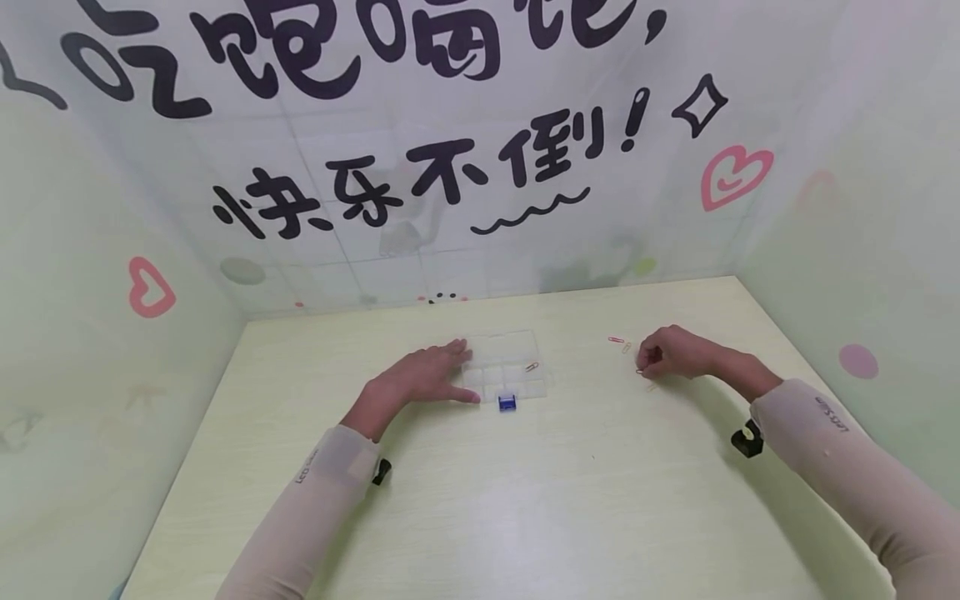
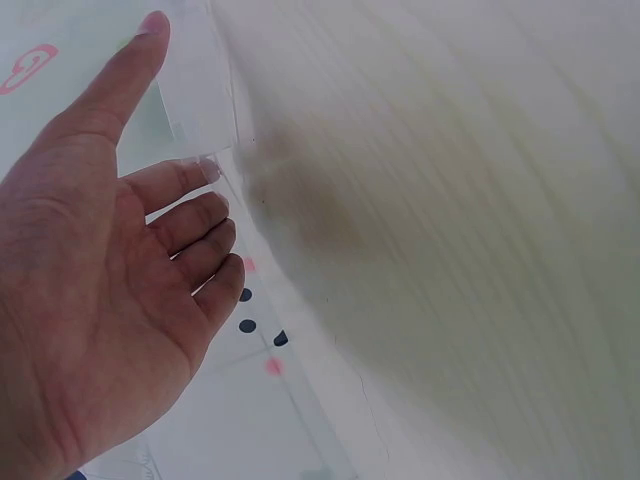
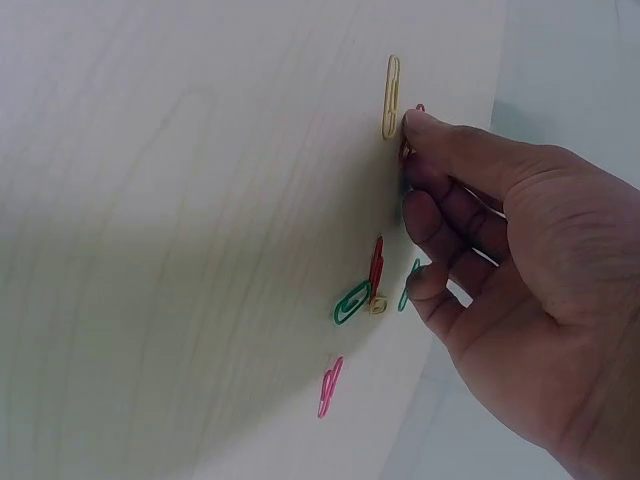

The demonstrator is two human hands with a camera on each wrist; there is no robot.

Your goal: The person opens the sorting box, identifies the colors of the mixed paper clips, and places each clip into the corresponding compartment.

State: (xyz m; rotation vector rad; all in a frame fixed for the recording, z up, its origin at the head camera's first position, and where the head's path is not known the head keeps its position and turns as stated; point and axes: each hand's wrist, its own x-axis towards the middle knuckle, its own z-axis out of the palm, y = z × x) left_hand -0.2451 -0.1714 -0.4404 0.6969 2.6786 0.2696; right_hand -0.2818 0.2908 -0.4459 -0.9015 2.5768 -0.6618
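A clear plastic box (image 1: 498, 346) with compartments and a blue latch (image 1: 507, 403) sits toward the back of the table. My left hand (image 1: 431, 373) is at the box's left side, thumb and fingers extended around that edge. One reddish paper clip (image 1: 532, 367) lies in a right-hand compartment. To the right of the box, my right hand (image 3: 510, 220) pinches a red paper clip (image 3: 405, 152) between thumb and fingers, close over the table. Around it lie a gold paper clip (image 3: 391, 97), another red paper clip (image 3: 376, 268), a green one (image 3: 352, 302) and a pink one (image 3: 330, 387).
The pale wooden table (image 1: 480, 517) meets a back wall (image 1: 360, 275) with printed lettering. Side walls stand at left and right. A teal paper clip (image 3: 409, 284) lies near the right hand's curled fingers.
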